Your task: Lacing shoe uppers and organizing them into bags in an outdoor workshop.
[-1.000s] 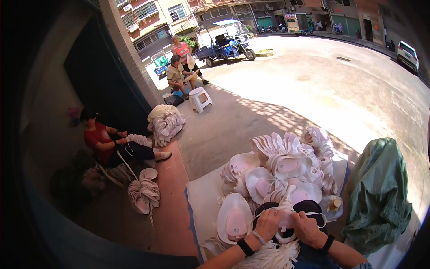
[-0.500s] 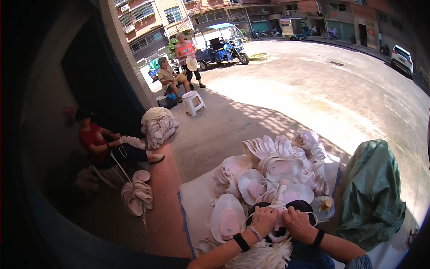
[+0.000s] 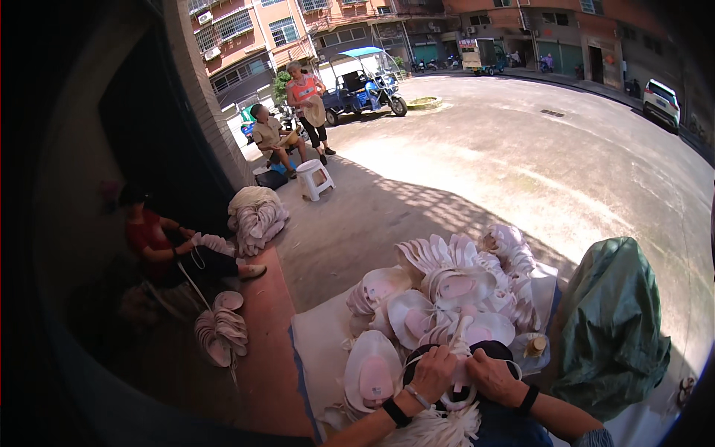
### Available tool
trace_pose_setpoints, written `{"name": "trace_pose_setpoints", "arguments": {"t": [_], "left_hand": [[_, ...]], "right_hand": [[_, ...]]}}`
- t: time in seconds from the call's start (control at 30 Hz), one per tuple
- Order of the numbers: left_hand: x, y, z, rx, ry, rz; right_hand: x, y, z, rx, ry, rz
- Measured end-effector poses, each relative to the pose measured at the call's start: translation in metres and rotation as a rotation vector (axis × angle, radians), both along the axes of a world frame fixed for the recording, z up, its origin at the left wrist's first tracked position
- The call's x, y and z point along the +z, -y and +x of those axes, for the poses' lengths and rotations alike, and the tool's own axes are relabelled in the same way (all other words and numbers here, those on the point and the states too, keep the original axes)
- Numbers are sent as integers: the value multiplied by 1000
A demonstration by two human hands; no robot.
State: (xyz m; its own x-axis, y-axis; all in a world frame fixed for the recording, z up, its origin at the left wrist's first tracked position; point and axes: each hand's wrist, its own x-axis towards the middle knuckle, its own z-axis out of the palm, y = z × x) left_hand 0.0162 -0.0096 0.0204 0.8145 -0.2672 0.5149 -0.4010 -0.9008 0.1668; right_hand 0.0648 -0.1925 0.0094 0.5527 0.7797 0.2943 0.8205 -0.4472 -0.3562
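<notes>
An outdoor paved yard (image 3: 484,138) is noted, part sunlit, part shaded, bordered by buildings. A blue three-wheeled cart (image 3: 365,93) is parked beyond a white stool (image 3: 315,181). A seated co-worker in a red top (image 3: 147,237) is seen at the left, near a stack of pale pieces (image 3: 257,217). The bench (image 3: 314,328) is covered in white and loaded with pale, pink-centred shoe pieces (image 3: 374,372). A capped plastic bottle (image 3: 532,350) is placed at its right side, near a green sheet (image 3: 614,320).

Both forearms are extended from the lower edge and angled inward. The pale shoe piece (image 3: 459,366) is held at the bench's near edge, between the left hand (image 3: 434,374) and the right hand (image 3: 493,377); it is gripped by both, with fingers bent. A white cord (image 3: 519,366) is looped beside the right hand. Exact fingertip contact is partly hidden.
</notes>
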Motion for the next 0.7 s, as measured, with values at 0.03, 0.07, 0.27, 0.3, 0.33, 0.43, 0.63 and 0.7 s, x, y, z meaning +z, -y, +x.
{"name": "trace_pose_setpoints", "arguments": {"t": [0.03,0.07,0.27,0.3,0.33,0.43,0.63,0.7], "left_hand": [[0,0,1,-17,-11,-32],[0,0,0,-16,-8,-33],[33,16,-2,-125,23,-331],[25,14,1,-97,-78,-429],[17,12,3,-69,-177,-527],[6,10,0,-19,-384,-673],[-5,5,4,4,-463,-908],[-3,2,5,7,-458,-830]], "right_hand": [[-2,0,1,4,-8,-7],[-2,0,1,5,-6,-8],[-12,2,7,111,104,45],[1,0,3,91,73,74],[9,-1,1,70,43,102],[6,2,-8,-52,-59,63],[3,3,-7,12,3,57],[11,0,-6,53,22,142]]}}
